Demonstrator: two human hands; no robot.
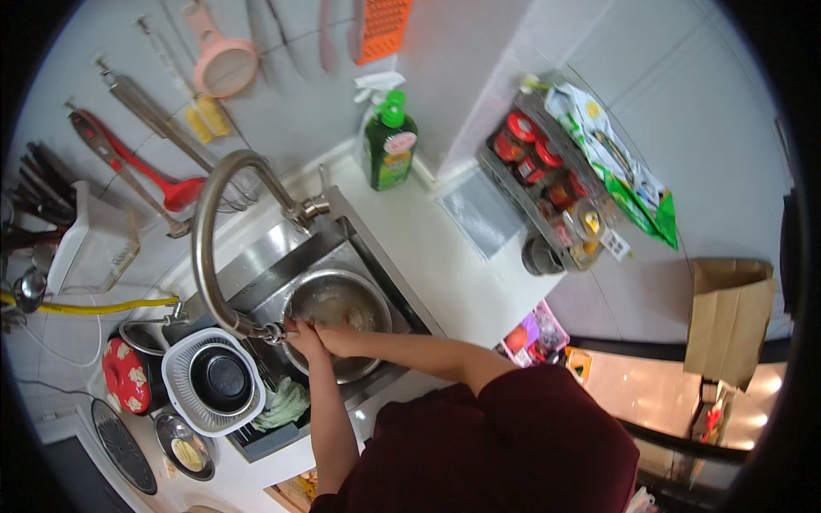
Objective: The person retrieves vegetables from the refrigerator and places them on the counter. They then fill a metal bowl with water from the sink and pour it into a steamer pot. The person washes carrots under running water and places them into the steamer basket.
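Under the spout of the metal faucet [205, 243], my left hand [305, 338] and my right hand [338, 340] are close together, touching. They are over the left part of a round metal basin [380, 288] standing in the stainless steel sink [410, 314]. Cloudy water [330, 304] fills the basin's lower part, with something pale in it that is too blurred to name. My fingers are partly hidden, so whether they hold anything does not show.
Left of the basin are a white colander [172, 378] holding a dark bowl [221, 378] and a green cloth [285, 405]. A green pump bottle [390, 147] stands behind the sink. A rack of jars [532, 154] is at the right. Utensils, including a red ladle [183, 192], hang on the wall.
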